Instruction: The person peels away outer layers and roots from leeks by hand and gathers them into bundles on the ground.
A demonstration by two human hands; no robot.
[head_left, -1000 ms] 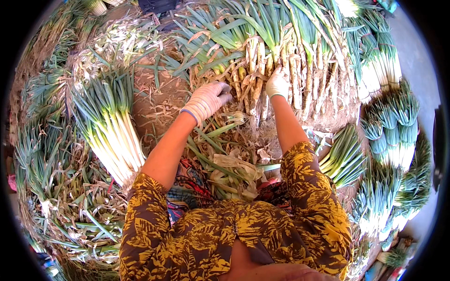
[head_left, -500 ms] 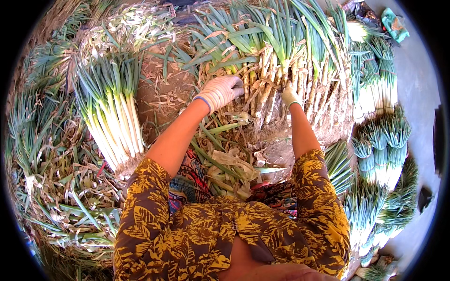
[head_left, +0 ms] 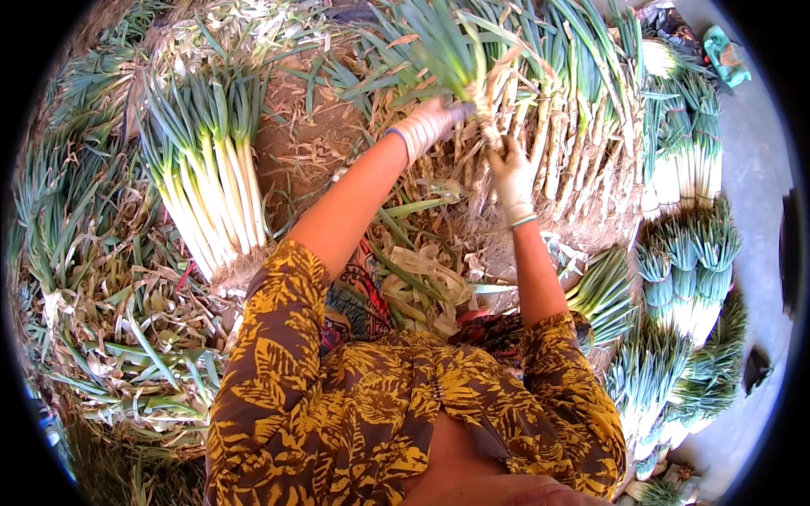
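An untrimmed green onion with dry, brownish skin on its stalk is lifted at the front of the pile, its leaves pointing away from me. My right hand, in a pale glove, grips the lower part of that stalk. From the left, my left hand, in a striped pale glove with darkened fingertips, closes on the stalk higher up, just below the leaves; it is slightly blurred. Behind and to the right lies the pile of untrimmed green onions, with soil and roots on their lower ends.
On the left stands a bunch of cleaned green onions with white stalks. Stripped leaves and husks cover the ground at left, and more scraps lie before me. Tied bundles are stacked along the right, beside a grey floor.
A green onion has come up out of the pile in my right hand, which moved slightly left. My left hand shifted right and up, meeting the stalk. The view shifted slightly.
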